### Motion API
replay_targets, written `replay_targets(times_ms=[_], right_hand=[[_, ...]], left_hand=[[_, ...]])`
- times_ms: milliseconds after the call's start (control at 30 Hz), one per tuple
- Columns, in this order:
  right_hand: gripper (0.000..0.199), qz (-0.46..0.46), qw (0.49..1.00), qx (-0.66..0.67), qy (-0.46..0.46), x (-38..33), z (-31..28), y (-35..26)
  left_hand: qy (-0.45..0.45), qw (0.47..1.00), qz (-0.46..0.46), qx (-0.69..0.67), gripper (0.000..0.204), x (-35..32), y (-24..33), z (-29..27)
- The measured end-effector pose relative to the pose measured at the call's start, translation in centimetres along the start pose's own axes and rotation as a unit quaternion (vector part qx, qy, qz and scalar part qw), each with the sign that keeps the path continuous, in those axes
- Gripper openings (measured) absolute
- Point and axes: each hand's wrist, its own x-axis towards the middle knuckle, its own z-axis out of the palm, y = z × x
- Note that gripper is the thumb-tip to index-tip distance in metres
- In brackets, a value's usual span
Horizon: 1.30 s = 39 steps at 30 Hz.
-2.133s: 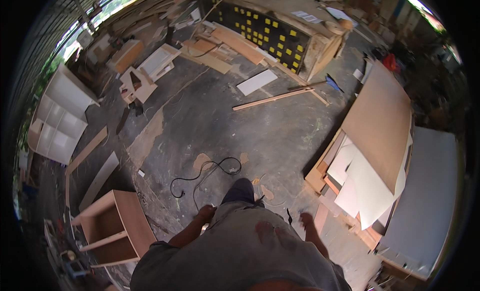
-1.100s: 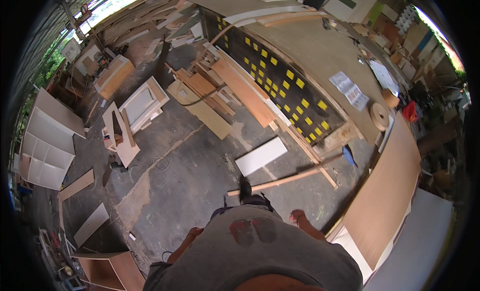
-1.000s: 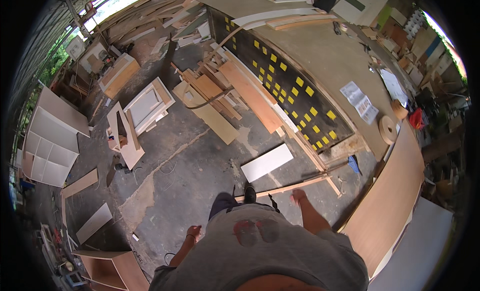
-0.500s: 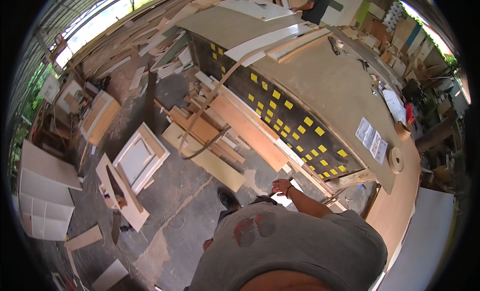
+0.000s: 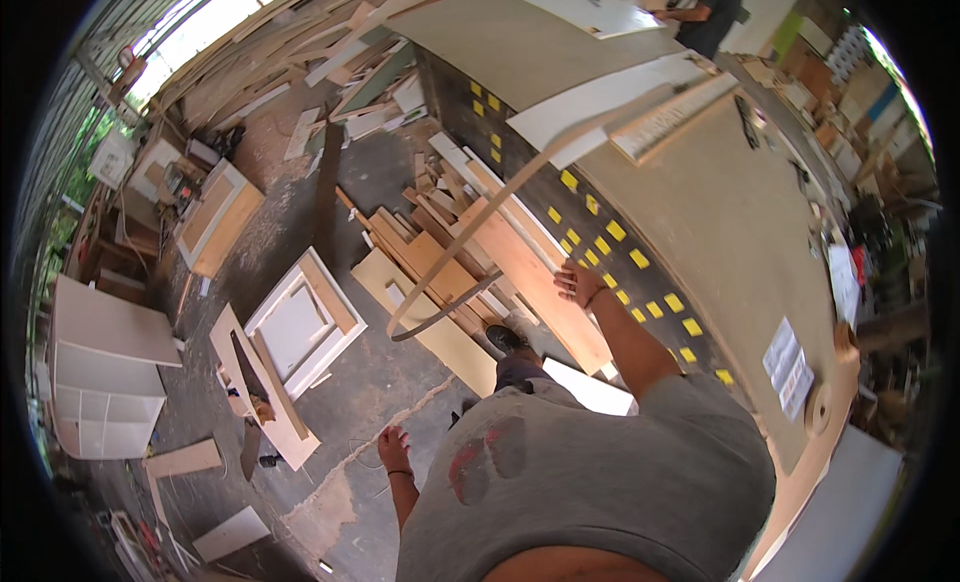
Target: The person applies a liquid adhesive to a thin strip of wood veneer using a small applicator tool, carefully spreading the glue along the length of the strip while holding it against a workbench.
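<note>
My right hand point(image 5: 580, 284) reaches forward beside the worktable's dark side, its fingers spread and nothing visible in them. It hangs over a long reddish-brown plank point(image 5: 530, 282) leaning by the table; whether it touches the plank I cannot tell. My left hand point(image 5: 395, 447) hangs low over the concrete floor, fingers loosely apart and holding nothing that I can see. Ahead of my right hand, a long thin brown strip point(image 5: 480, 222) runs off the tabletop and curls in a loop near the floor. White panels point(image 5: 600, 102) and a narrow board point(image 5: 675, 117) lie on the worktable point(image 5: 720, 212).
Yellow squares point(image 5: 640, 259) dot the table's dark side. Stacked boards point(image 5: 420, 252) lie on the floor ahead of my shoe point(image 5: 507, 339). To the left are a white framed panel point(image 5: 300, 322) and a white cabinet point(image 5: 110, 382). Another person point(image 5: 710, 17) stands at the table's far end.
My right hand has moved forward from near my body and opened toward the planks. My left hand has swung out into fuller view. The scene has shifted rightward as I stepped forward.
</note>
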Motion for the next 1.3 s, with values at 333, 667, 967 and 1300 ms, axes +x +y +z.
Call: replay_targets(times_ms=[333,667,967,1300], right_hand=[[0.062,-0.006,0.998,0.044,-0.041,16.3,10.4,-11.5],[0.024,0.011,0.916,-0.034,-0.4,-1.0,23.6,-11.1],[0.024,0.076,0.719,-0.071,-0.688,-11.7,26.2,-14.7],[0.027,0.097,0.633,-0.075,-0.764,-16.2,29.3,-11.8]], left_hand=[[-0.016,0.983,0.068,0.172,0.036,3.0,-11.5,5.8],[0.09,0.995,0.004,0.038,0.061,-2.7,12.2,19.9],[0.198,0.944,-0.028,-0.261,0.081,0.3,13.4,18.0],[0.583,0.655,0.296,-0.378,0.072,-12.3,15.0,4.5]])
